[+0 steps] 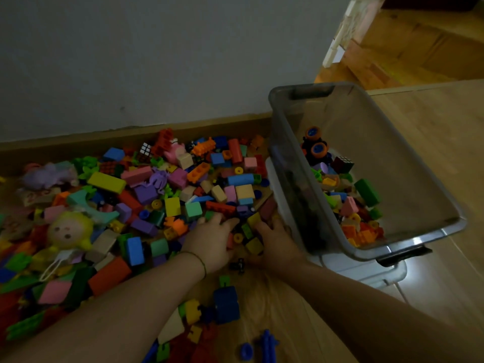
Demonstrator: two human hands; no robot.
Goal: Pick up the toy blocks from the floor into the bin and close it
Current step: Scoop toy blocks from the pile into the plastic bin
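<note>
A big heap of coloured toy blocks [146, 195] covers the wooden floor along the wall. A translucent grey bin [285, 163] stands to the right of the heap, its bottom covered with blocks [351, 205]. My left hand [212, 242] lies palm down on the edge of the heap, fingers spread over the blocks. My right hand [275, 239] is beside the bin's wall, its fingers curled round yellow and green blocks [252, 231] that sit between both hands. What looks like the clear lid [366, 273] lies under the bin's near end.
A yellow-haired doll [69, 229] and a purple plush toy [49, 174] lie in the heap at the left. A toy car with orange wheels [314, 145] and a puzzle cube [343, 163] are in the bin. Loose blue pieces [226, 305] lie near my forearms. A doorway opens at upper right.
</note>
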